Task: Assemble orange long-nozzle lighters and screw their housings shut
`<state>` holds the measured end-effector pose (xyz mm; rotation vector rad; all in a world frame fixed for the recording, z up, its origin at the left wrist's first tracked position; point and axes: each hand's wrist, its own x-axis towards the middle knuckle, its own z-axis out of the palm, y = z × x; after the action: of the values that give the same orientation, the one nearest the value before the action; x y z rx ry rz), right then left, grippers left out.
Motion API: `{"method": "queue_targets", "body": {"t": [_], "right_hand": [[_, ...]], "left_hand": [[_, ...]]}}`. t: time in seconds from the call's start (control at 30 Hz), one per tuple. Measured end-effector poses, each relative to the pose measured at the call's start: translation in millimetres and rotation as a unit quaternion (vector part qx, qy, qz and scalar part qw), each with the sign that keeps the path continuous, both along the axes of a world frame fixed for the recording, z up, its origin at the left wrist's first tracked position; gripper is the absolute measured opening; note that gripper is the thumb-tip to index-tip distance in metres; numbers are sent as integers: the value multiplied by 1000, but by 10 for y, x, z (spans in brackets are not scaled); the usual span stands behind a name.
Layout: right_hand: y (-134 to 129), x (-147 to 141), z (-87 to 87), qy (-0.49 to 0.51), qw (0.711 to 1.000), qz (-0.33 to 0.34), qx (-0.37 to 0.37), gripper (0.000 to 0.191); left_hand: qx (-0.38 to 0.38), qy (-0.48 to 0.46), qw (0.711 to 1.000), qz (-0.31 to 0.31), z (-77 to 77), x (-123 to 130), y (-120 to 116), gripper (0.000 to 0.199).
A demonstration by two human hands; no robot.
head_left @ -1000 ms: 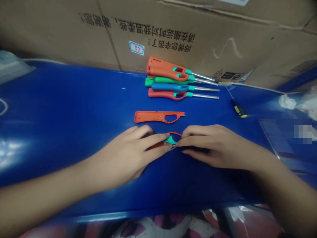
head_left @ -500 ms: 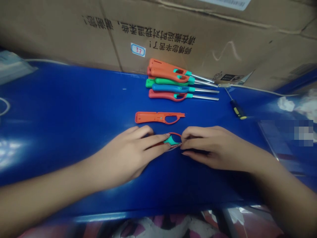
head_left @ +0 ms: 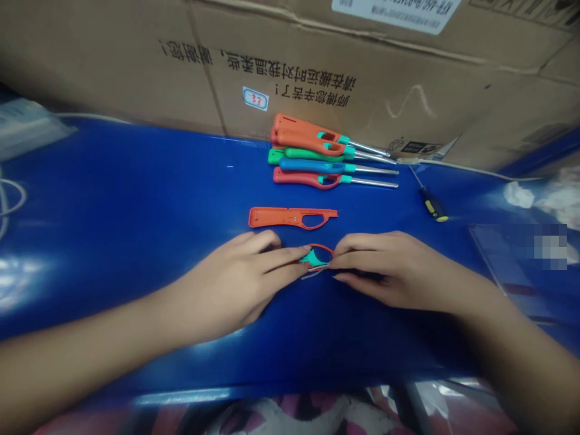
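Observation:
My left hand [head_left: 247,272] is closed over the handle end of an orange lighter half-shell [head_left: 322,246], covering most of it. A teal trigger [head_left: 312,260] sits in the shell beside my left fingertips. At the shell's front end, my right hand [head_left: 380,263] pinches around a thin grey wire or tube [head_left: 312,275]; the exact grip is hidden by the fingers. Just beyond both hands lies a matching orange half-shell [head_left: 276,218], its hollow inner side facing up.
Several long-nosed lighters [head_left: 312,164] in orange, green, blue and red lie against a cardboard box [head_left: 136,78]. To their right is a screwdriver [head_left: 432,204]. A plastic bag [head_left: 31,127] and a white cable [head_left: 13,196] are on the left of the blue table [head_left: 172,199].
My right fingertips have shifted slightly left along the front of the shell, and more of the thin grey wire or tube shows below it. The camera view has tilted slightly.

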<state>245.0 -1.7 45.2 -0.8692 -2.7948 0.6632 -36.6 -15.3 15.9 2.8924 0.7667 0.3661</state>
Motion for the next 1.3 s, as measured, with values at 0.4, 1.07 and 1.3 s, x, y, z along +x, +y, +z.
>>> {"method": "queue_targets", "body": {"t": [0.4,1.07,1.3], "right_hand": [[-10,-4,15,-21,1000,0,23,21],[-16,-41,-36,-25,998,-38,37,17],[-21,-48,-23,-29,997,-66,14,13]], "left_hand": [[7,4,1000,2,-24,-5,-1,48],[15,19,1000,2,-57,-15,10,55],[24,18,1000,-1,-62,-13,6,55]]}}
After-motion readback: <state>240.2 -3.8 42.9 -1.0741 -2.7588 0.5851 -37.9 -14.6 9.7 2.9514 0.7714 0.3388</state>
